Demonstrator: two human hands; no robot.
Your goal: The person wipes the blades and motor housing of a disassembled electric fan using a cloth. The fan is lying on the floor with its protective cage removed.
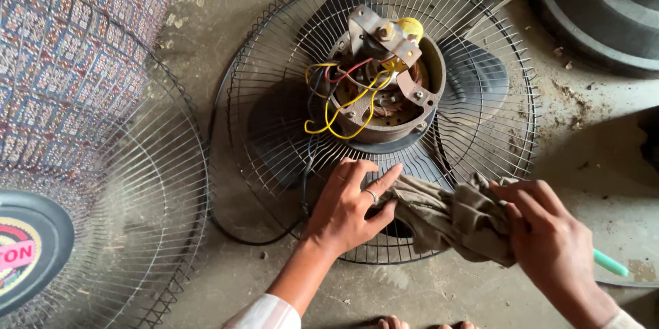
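Note:
A fan head lies face down on the concrete floor: a round black wire guard [480, 41] with dark blades under it and an open motor [384, 85] on top, showing yellow, red and blue wires. My left hand [350, 209] rests on the near part of the guard and pinches one end of a grey-brown rag [439, 216]. My right hand [549, 233] grips the bunched other end of the rag, just off the guard's near right edge. A light green handle [611, 264] sticks out from behind my right hand.
A second wire guard [103, 233] with a round dark centre badge stands at the left, in front of patterned fabric [68, 48]. A dark round fan base [604, 6] sits at the top right. A black cable [226, 226] curves along the floor.

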